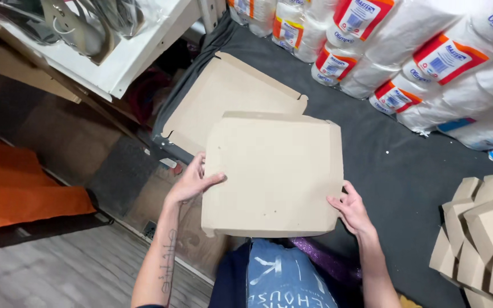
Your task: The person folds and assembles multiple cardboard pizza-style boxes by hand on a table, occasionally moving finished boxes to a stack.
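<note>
Your left hand (191, 182) and right hand (351, 212) each pinch an edge of the folded cardboard box (275, 174) above the dark counter (395, 171).

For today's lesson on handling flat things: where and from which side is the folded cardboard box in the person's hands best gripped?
Grip the folded cardboard box at its two side edges near the corners closest to the body, as the left hand and right hand do now. It is wide, thin and flat, so opposite edges, thumbs on top, probably steady it best.

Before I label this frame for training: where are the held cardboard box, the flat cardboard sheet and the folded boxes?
cardboard box (275, 174), head view, lid middle.
flat cardboard sheet (223, 97), head view, bare centre.
folded boxes (480, 239), head view, stack's front.
</note>
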